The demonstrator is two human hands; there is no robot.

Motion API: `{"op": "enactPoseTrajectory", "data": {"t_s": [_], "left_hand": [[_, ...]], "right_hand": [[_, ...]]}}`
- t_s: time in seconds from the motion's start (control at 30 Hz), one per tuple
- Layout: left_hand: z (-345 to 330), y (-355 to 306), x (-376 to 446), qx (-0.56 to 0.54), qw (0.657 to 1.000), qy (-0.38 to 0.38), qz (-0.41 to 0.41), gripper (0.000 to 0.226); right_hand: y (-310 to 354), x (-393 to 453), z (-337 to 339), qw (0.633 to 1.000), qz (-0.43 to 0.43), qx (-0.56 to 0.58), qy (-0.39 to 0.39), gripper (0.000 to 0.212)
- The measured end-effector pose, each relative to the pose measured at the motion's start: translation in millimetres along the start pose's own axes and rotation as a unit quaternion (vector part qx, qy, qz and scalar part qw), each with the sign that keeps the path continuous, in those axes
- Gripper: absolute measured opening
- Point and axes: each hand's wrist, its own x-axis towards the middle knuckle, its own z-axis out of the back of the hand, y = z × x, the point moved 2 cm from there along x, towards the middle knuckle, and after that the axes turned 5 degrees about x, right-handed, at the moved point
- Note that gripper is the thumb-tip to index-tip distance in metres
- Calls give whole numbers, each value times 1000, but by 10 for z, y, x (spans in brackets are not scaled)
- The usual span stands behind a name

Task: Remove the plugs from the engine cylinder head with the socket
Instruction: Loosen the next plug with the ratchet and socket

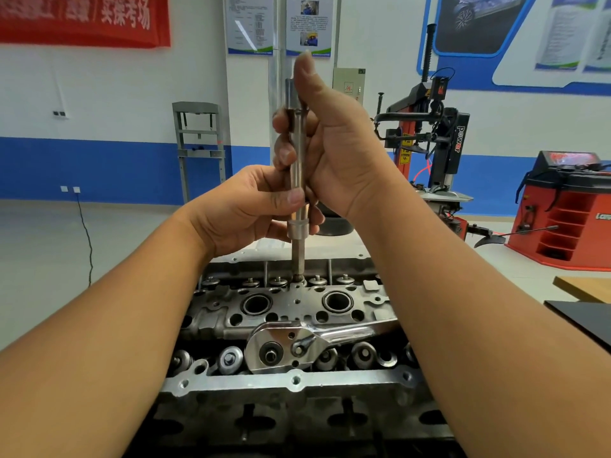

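Note:
A long steel socket extension [298,180] stands upright over the grey engine cylinder head [291,305]. Its lower tip meets a plug [298,278] on the far row of the head. My left hand [251,209] pinches the lower shaft just above a wider collar [297,229]. My right hand [325,143] grips the upper shaft, thumb pointing up past the top end. Two round open wells [257,304] [337,300] lie in the middle of the head.
A chrome ratchet wrench [297,345] lies across the near side of the cylinder head. A tyre changer [429,133] and a red wheel balancer [568,209] stand behind on the right. A dark board [582,319] and a wooden edge [585,287] sit at right.

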Motion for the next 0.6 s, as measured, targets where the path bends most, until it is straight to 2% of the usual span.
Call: {"op": "enactPoseTrajectory", "data": {"t_s": [0.2, 0.37, 0.6], "left_hand": [[8, -13, -56, -55, 997, 48, 18, 50], [-5, -2, -29, -21, 999, 30, 7, 44], [-1, -1, -9, -7, 1000, 16, 3, 41]], "right_hand": [[3, 9, -14, 1000, -12, 11, 13, 36], [16, -5, 2, 999, -28, 36, 8, 40], [10, 9, 18, 1000, 1, -5, 10, 34]]}}
